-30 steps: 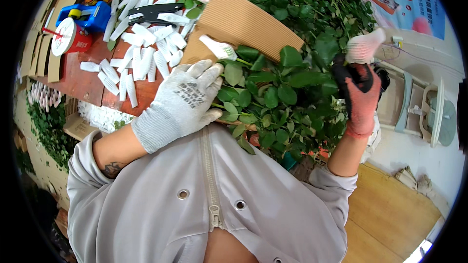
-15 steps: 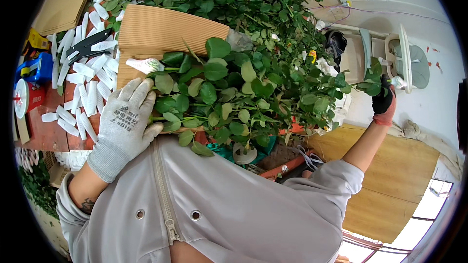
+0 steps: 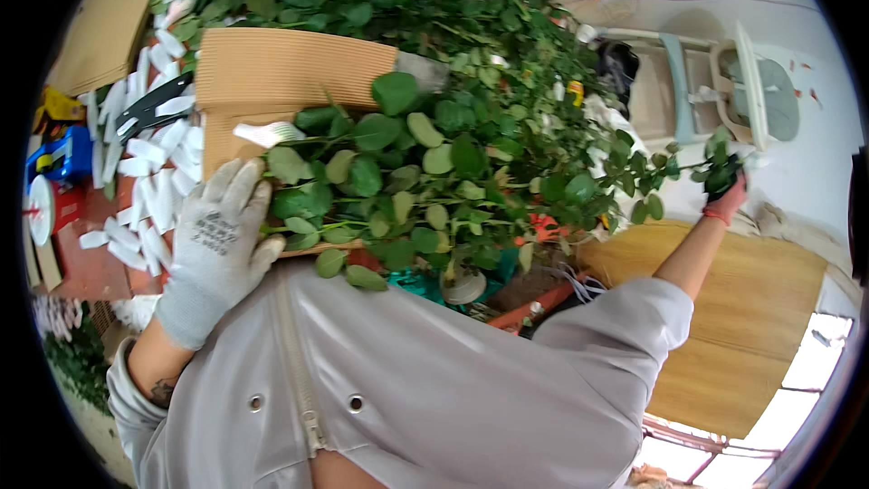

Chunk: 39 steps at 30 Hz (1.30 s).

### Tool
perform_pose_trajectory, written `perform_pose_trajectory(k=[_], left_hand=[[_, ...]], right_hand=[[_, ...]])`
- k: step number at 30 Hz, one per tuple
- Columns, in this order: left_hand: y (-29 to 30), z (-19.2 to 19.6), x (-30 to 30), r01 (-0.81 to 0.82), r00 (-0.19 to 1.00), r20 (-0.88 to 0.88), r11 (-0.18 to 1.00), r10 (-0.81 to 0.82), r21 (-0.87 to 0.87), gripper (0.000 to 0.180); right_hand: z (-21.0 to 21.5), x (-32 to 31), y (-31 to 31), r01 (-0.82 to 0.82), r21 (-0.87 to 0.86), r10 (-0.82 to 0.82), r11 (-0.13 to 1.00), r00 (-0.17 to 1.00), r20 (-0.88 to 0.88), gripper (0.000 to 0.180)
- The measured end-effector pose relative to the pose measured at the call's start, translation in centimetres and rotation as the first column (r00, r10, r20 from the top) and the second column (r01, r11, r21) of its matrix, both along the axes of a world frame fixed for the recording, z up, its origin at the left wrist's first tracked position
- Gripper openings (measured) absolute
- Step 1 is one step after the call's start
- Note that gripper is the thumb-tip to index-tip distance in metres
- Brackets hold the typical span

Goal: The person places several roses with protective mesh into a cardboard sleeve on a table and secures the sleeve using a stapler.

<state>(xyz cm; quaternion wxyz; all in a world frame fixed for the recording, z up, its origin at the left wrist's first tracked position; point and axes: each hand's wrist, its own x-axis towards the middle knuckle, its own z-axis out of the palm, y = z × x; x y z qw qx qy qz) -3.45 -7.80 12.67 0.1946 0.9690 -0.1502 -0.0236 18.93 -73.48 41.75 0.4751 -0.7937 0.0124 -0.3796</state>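
Lying along the far left edge of the table (image 3: pixel 90 267) are a blue and yellow gadget (image 3: pixel 56 156) and a round red and white object (image 3: pixel 43 210), with many white strips (image 3: pixel 149 190) scattered over the reddish surface beside them. Black shears (image 3: pixel 149 109) rest among the strips, near the corner of a sheet of brown corrugated cardboard (image 3: pixel 290 68).

Next comes the left hand (image 3: pixel 217 235) in a grey knit glove, its fingers spread wide and pressed flat against the lower edge of the cardboard and the nearest leaves. It grips nothing; it only presses. A white strip (image 3: pixel 270 134) lies on the cardboard just above the fingertips.

Across the middle, a big bundle of leafy green stems (image 3: pixel 425 163) lies over the cardboard, filling the view up to the top edge. Orange and teal objects show below the leaves, against the person's grey zipped jacket (image 3: pixel 407 380).

On the right, the bare forearm stretches well away from the bundle. The right hand (image 3: pixel 726 188), in a red and black glove, is closed around a single leafy stem (image 3: pixel 670 177), held out over a wooden board (image 3: pixel 760 308) and below a pale chair (image 3: pixel 733 81).
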Motion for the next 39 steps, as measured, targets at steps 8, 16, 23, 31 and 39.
perform_pose_trajectory(k=[8, 16, 23, 31, 39], left_hand=[[0.2, 0.2, 0.3, 0.036, 0.999, 0.003, 0.999, -0.036, -0.02, 0.061], [0.3, -0.6, 0.0, 0.019, 1.0, -0.01, 0.998, -0.02, -0.062, 0.06], [0.8, -1.2, -0.5, -0.061, 0.998, -0.012, 0.983, 0.06, -0.174, 0.055], [0.5, -1.1, -0.3, -0.04, 0.999, 0.005, 0.992, 0.041, -0.119, 0.055], [0.5, -1.0, 0.0, -0.034, 0.999, -0.005, 0.991, 0.033, -0.133, 0.054]], right_hand=[[-14.4, 1.9, 36.3, -0.342, -0.816, 0.069, 0.467, 0.934, -0.352, 0.037], [-25.2, -10.6, 48.5, -0.542, -0.84, 0.463, -0.027, 0.738, -0.491, 0.024], [-27.9, -9.5, 49.1, -0.754, -0.656, 0.324, 0.043, 0.632, -0.704, 0.022], [-27.5, -8.9, 49.0, -0.803, -0.336, 0.513, 0.492, 0.579, -0.633, 0.025], [-27.2, -9.7, 48.9, -0.867, -0.498, 0.214, -0.022, 0.482, -0.85, 0.037]])
